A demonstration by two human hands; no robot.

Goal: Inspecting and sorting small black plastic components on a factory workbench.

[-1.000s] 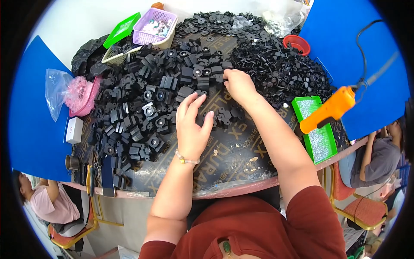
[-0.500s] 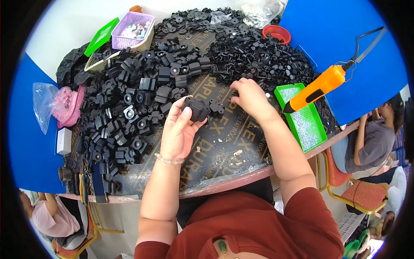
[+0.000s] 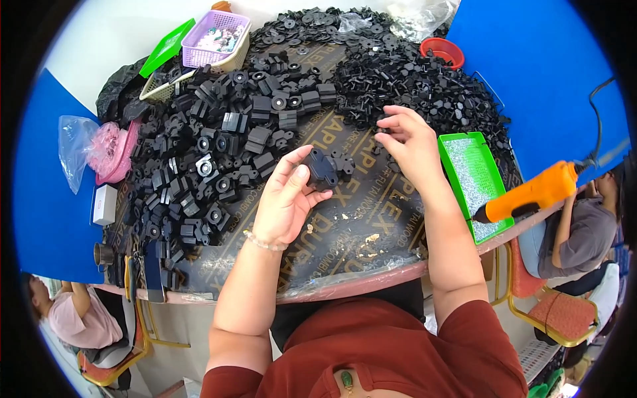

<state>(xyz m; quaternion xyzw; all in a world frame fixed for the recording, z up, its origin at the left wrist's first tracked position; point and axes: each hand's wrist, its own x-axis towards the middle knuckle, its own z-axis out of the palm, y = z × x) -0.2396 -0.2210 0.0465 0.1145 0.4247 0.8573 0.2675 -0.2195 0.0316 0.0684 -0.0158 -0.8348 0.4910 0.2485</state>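
- At left is a pile of black blocks; better not bump it.
- The left hand has fingers clamped on one black part, above the surface; the grip should be firm, face uncovered.
- The right hand is near the small black pieces at far right; whether its fingers pinch one, I cannot tell. Lifting them singly seems safer.

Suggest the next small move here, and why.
I'd probably pinch one of the small black parts with the right hand, unless it already grips one (can't tell): it hovers at their near edge, while the left hand holds a black block.
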